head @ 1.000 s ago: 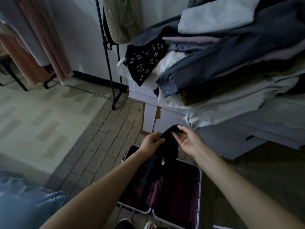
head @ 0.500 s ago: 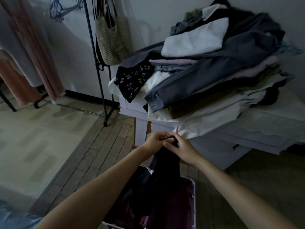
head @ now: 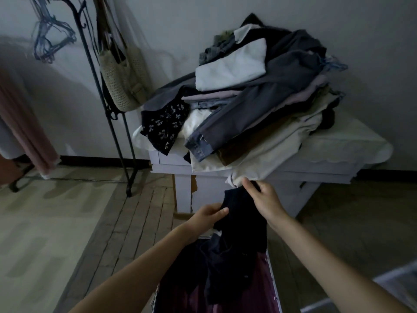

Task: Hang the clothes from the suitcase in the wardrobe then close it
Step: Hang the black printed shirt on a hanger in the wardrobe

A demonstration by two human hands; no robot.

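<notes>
At the far left, pink and pale garments (head: pixel 27 132) hang down to the floor. Beside them a black metal clothes rack (head: pixel 108 123) stands on the floor, with a bunch of wire hangers (head: pixel 50 39) on its top bar and a knitted cream bag (head: pixel 123 82) slung from it.

The left hand (head: pixel 208 214) reaches forward from a bare forearm that rises from the lower left. Its fingers are curled together, pinching the left edge of a dark garment (head: pixel 239 224) between thumb and fingertips, thumb on the near side.

The dark garment hangs between both hands, its lower part trailing down into the open suitcase (head: pixel 274 290), whose maroon lining shows at the bottom edge of the view.

The right hand (head: pixel 262 197) sits higher and further forward, wrist bent, back of the hand upward. Its fingers are curled, gripping the garment's top edge just under the overhanging cloth.

Behind the hands stands a white table (head: pixel 338 159) against the wall, piled with folded clothes (head: pixel 259 98): grey trousers, white pieces, a dark floral-print item on the left corner.
</notes>
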